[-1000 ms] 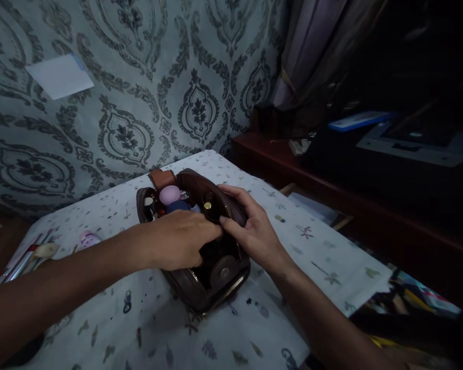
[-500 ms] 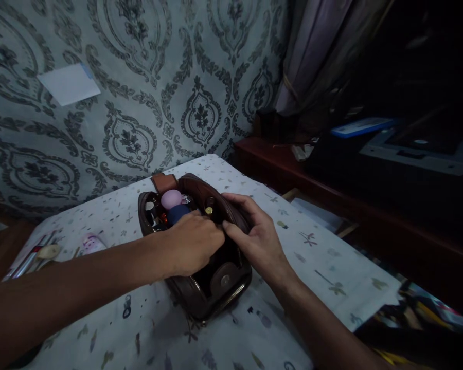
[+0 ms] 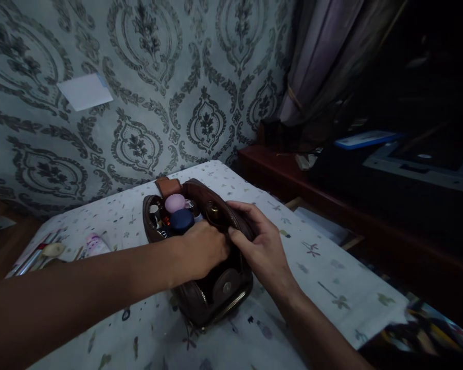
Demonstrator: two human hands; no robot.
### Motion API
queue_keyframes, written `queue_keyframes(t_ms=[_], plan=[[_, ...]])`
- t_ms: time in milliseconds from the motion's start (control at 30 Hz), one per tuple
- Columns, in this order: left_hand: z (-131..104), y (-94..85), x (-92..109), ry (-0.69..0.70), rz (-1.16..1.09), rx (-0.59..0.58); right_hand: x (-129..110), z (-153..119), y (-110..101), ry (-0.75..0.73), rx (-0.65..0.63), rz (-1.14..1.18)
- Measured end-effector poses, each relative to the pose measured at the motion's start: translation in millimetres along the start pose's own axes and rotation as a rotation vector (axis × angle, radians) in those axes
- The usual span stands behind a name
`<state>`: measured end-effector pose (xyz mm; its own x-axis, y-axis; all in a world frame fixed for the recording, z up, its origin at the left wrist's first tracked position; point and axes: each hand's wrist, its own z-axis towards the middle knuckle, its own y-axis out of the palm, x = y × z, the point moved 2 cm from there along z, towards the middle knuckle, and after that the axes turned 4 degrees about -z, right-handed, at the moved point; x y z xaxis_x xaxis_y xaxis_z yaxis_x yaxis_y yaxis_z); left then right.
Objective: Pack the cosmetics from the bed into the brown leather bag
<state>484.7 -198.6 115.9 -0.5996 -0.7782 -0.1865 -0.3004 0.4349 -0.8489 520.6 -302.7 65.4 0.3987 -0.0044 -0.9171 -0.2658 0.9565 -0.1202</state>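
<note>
The open brown bag (image 3: 189,304) is set on the middle of the desk (image 3: 312,270), which is covered with a white printed cloth. Its right-hand rim is gripped by the right hand (image 3: 259,235), the thumb pressed on the inner side and the fingers laid along the outside. The left hand (image 3: 206,251) is lowered into the bag with its fingers curled; the fingertips are hidden, so whether anything is held cannot be told. At the bag's far end a navy round item (image 3: 181,220) and a pink round item (image 3: 175,204) are packed side by side. A pink tube (image 3: 96,245) is seen at the left.
</note>
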Motion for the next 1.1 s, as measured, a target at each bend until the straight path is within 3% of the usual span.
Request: queue_keyframes(t_ms=[267,533,633,800,933,1100], plan=[[3.1,0.7,0.4,0.021,-0.015,-0.016,2.2,-0.3,1.1,-0.019,-0.012,-0.001],[-33.8,-10.2,-1.4,0.139,-0.171,0.105,0.6,-2.7,0.8,0.01,-0.024,0.018],[-29.2,5.7,1.2,0.097,-0.183,0.021,0.5,-3.7,1.2,0.033,-0.032,0.04],[0.9,39.9,8.5,0.0,-0.176,-0.13,1.8,-3.2,1.1,0.026,-0.025,0.035],[7.1,53.0,9.1,-0.004,-0.169,-0.187,1.5,-2.8,-0.1,0.002,-0.03,0.016],[2.0,61.9,4.6,0.103,-0.187,-0.095,-0.8,-3.6,-1.7,-0.019,-0.044,0.0]])
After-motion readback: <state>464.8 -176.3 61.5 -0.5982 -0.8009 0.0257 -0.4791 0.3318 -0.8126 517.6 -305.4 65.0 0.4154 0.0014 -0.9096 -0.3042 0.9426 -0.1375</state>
